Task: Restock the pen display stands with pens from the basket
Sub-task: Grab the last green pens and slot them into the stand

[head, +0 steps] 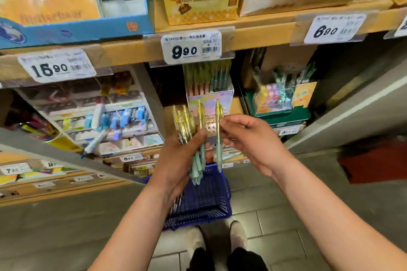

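Gripped in the left hand (pixel 180 158) is a bunch of pens (pixel 189 138), fist closed round their middles; the right hand (pixel 244 138) pinches one single pen (pixel 218 136) upright, just beside the bunch. Behind them the shelf (pixel 132 50) carries the pen stand (pixel 209 86), already fairly full, so a pen pushed in crooked could jam or knock its neighbours. Below, the blue basket (pixel 204 200) sits on the floor. Loosening the fist while reaching could let pens slide out and drop
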